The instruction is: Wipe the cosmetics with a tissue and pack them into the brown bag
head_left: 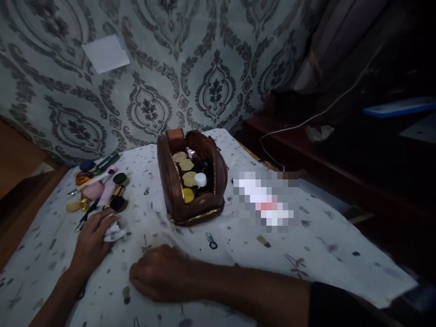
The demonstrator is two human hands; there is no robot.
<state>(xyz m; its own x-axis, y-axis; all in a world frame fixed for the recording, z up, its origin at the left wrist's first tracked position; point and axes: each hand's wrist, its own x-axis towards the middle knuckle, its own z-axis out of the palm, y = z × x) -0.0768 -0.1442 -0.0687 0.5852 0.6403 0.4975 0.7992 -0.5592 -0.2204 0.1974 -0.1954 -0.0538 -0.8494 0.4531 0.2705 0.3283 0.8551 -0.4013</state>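
My left hand (93, 238) lies at the near edge of a pile of cosmetics, its fingers curled over a crumpled white wad (115, 231) that looks like tissue. Just beyond its fingers are a dark round-ended makeup brush (118, 204), a pink sponge (93, 190) and a dark-capped jar (121, 179). My right hand (161, 274) rests on the cloth as a fist, and its palm side is hidden. Beyond it stands a brown zippered bag (194, 213), unzipped at the top, with several round-lidded containers inside, including a white cap (200, 179) and a yellow lid (188, 195).
A printed white cloth (231, 245) covers the table. Right of the bag lies a pixelated whitish item (265, 200). A white cable (306, 121) runs over dark furniture at the right. Behind hangs a patterned curtain (190, 86) bearing a white paper (106, 53).
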